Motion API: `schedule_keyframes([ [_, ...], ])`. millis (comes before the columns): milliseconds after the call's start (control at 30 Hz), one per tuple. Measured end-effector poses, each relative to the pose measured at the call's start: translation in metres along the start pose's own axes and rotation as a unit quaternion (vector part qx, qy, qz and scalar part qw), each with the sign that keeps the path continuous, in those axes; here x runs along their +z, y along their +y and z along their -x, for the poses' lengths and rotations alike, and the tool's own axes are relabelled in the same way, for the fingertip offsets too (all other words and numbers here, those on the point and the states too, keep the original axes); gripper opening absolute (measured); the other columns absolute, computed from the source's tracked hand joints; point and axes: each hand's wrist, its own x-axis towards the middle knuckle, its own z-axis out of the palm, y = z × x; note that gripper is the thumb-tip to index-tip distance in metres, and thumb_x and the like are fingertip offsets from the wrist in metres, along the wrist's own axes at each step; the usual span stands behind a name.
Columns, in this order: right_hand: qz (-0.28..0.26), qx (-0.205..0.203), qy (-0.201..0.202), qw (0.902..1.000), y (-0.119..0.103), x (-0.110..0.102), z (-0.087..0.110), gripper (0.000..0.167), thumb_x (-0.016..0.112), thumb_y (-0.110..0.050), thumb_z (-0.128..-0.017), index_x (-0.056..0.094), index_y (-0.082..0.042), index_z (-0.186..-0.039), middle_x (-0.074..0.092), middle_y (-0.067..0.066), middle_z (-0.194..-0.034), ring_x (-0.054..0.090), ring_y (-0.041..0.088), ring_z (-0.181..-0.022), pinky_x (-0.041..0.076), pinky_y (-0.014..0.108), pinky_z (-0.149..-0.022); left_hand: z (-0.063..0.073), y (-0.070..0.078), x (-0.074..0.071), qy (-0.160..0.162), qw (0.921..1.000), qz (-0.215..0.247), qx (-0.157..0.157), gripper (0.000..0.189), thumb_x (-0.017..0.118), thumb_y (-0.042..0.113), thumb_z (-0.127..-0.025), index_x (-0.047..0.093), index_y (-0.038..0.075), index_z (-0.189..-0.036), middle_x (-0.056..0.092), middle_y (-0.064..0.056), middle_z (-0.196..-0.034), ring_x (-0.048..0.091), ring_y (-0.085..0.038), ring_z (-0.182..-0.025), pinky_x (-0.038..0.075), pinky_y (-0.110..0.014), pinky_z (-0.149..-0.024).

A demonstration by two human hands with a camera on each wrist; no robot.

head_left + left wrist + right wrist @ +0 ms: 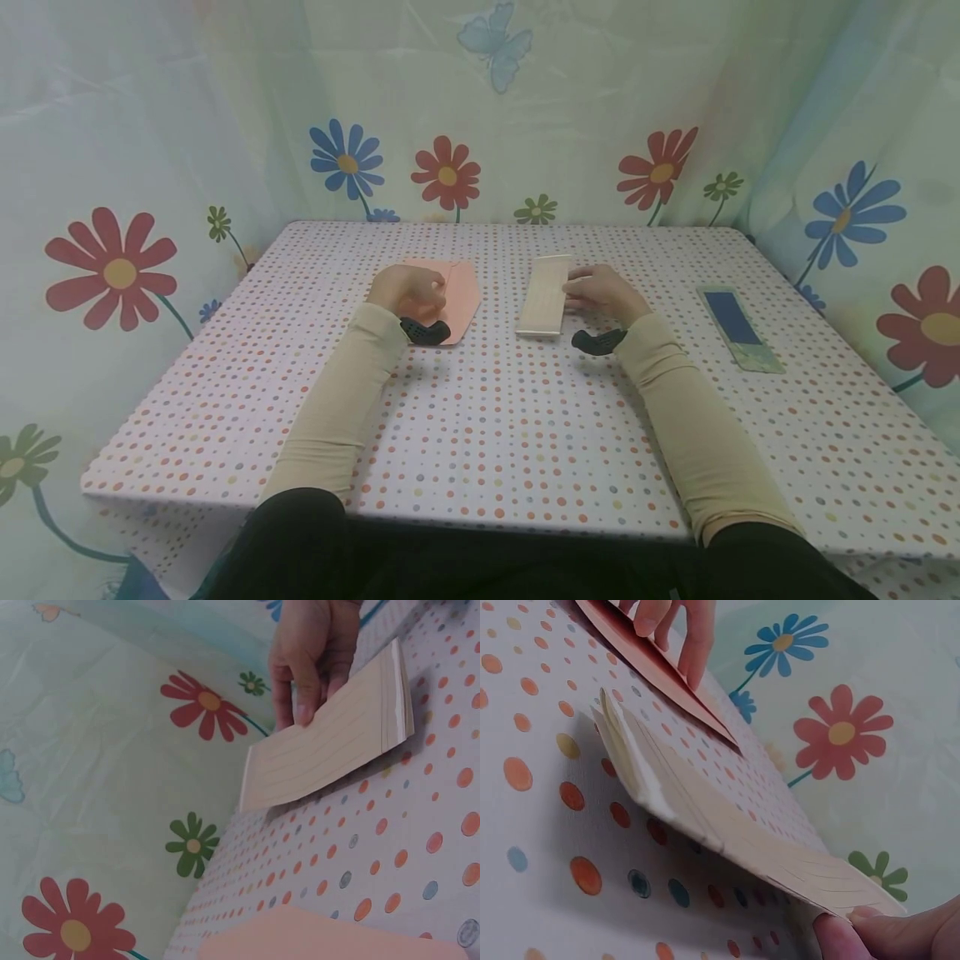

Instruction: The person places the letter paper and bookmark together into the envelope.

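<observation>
A folded sheet of cream lined writing paper [545,298] is tilted up from the spotted cloth. My right hand [602,293] pinches its right long edge, with the thumb on the lined face [330,750]. Folded layers show at the near end in the right wrist view. To the left, a pink envelope [463,304] lies on the table under my left hand [408,292]. In the right wrist view, the left fingers [697,645] reach down, one fingertip right at the envelope [656,679]. The palm side of the left hand is hidden in the head view.
A flat green card with a dark blue panel [738,327] lies at the right of the table. The dotted cloth [480,442] covers the tabletop. A flower-printed curtain [555,108] hangs behind and along both sides.
</observation>
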Motion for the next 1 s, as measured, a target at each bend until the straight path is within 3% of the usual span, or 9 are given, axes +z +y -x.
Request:
schedule_keyframes([
  [333,0.01,-0.003,0.013,0.9999,-0.004,0.007,0.002,0.052,0.05,-0.011,-0.098,0.033,-0.002,-0.145,0.05,0.019,-0.125,0.063,0.007,-0.076,0.053,0.023,-0.08,-0.001,0.0,0.0,-0.014,0.9999,-0.003,-0.003,0.07,0.063,0.008,-0.088,0.036,0.037,-0.145,0.042,0.004,-0.136,0.058,-0.014,-0.092,0.048,-0.026,-0.084],
  [600,0.023,-0.013,0.015,0.9995,-0.006,0.012,0.003,0.053,0.05,-0.012,-0.098,0.031,-0.001,-0.146,0.049,0.022,-0.13,0.063,0.009,-0.081,0.053,0.022,-0.081,-0.003,0.0,-0.001,-0.024,0.9995,0.023,0.0,0.07,0.062,0.005,-0.088,0.035,0.035,-0.145,0.042,0.005,-0.136,0.058,-0.014,-0.092,0.047,-0.026,-0.084],
  [1000,0.005,-0.01,0.015,0.9998,-0.008,0.02,0.003,0.054,0.051,-0.013,-0.098,0.031,-0.002,-0.146,0.052,0.02,-0.125,0.064,0.009,-0.08,0.053,0.025,-0.083,-0.008,-0.002,-0.004,-0.031,0.9993,-0.017,0.01,0.071,0.061,0.007,-0.088,0.032,0.035,-0.147,0.038,0.004,-0.139,0.057,-0.014,-0.092,0.047,-0.025,-0.078],
])
